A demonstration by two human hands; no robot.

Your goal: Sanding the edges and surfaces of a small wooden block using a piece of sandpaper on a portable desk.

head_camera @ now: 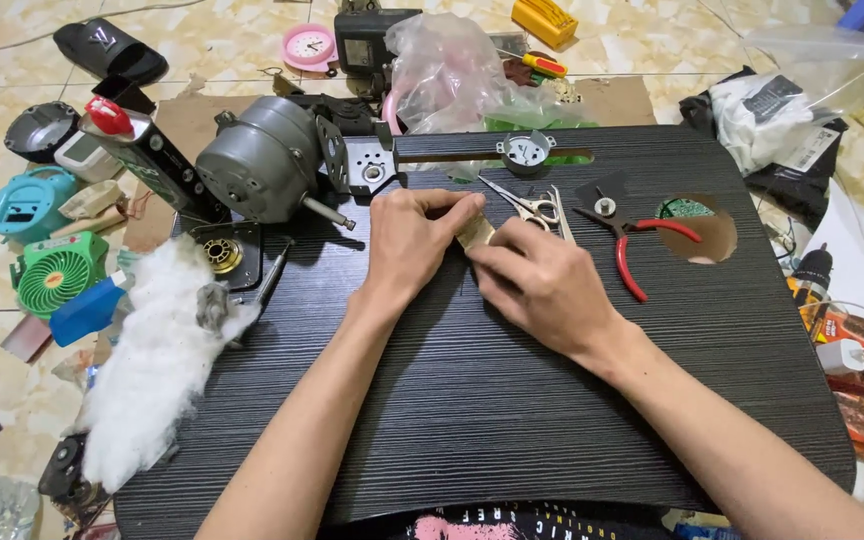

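Item 1, the black board (472, 400): I take this dark, grained work surface as my landmark; everything below is placed against it.

Item 2, left hand (414, 240): near the board's centre, toward its far half. I see the fingers curled narrow, tips pinching the left edge of a small tan piece (475, 232).

Item 3, right hand (542, 285): just right of the left hand, fingers bent close and pressing the same tan piece from the other side. The piece lies low on the board between both sets of fingertips, mostly covered; I cannot tell what it is made of.

Item 4, scissors (532, 207): just beyond the hands, lying flat, untouched.

Item 5, red-handled pliers (637, 240): right of the scissors, beside the round hole (704, 232) in the board.

Item 6, grey motor (262, 160): at the board's far left corner, shaft pointing inward, with a metal bracket (362, 160) next to it.

Item 7, white stuffing (152, 370): draped over the board's left edge.

Item 8, green fan (57, 275): on the floor, left of the board.

Progress, as I judge it: the motor sits bare and apart from any housing, tools are laid out, and the tan piece is only being handled by the fingers. It is joined to nothing I can see, so the work looks mid-way at best.
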